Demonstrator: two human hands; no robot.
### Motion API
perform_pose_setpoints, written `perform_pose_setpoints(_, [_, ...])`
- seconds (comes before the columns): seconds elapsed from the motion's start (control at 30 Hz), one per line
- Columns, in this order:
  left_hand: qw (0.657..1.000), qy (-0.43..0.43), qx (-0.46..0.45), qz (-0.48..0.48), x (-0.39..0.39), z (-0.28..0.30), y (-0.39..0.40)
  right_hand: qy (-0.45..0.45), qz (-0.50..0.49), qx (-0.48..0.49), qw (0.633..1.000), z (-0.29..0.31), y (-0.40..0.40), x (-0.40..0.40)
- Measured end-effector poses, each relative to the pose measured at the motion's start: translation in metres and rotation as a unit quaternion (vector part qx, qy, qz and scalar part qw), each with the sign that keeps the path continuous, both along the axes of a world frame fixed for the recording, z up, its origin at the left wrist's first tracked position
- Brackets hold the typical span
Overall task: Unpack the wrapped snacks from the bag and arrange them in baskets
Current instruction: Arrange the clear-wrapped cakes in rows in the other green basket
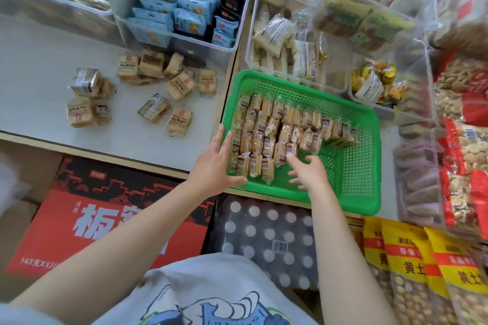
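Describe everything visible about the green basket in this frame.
The green basket is a shallow rectangular tray of what looks like plastic, with perforated walls and floor and a solid rolled rim. It sits flat at the shelf's front edge, slightly skewed, beside clear bins. Wrapped snacks stand in tidy rows across its left half; the right half shows bare mesh. The left hand rests open against its left rim and the outer packs. The right hand hovers open inside, a fingertip near one pack.
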State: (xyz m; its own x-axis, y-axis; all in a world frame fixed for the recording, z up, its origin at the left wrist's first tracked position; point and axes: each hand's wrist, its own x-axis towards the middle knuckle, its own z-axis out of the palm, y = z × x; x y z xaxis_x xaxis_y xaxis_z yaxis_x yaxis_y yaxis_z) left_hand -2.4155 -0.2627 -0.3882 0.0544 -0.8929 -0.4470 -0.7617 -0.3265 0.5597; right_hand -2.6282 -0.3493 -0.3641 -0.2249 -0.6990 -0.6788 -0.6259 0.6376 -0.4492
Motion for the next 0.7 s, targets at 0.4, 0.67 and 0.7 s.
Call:
perform_pose_setpoints(0.4, [0.966, -0.057, 0.067, 0.242, 0.192, -0.054, 0.079, -0.127, 0.284, -0.121, 0.943, 0.004, 0.009, 0.231])
perform_pose_setpoints(0.67, [0.975, -0.116, 0.112, 0.154, 0.222, -0.093, 0.107, 0.088, 0.422, -0.066, 0.900, -0.091, -0.021, 0.283])
perform_pose_setpoints(0.7, [0.974, -0.111, 0.104, 0.165, 0.220, -0.095, 0.107, 0.110, 0.448, -0.077, 0.884, -0.093, -0.021, 0.285])
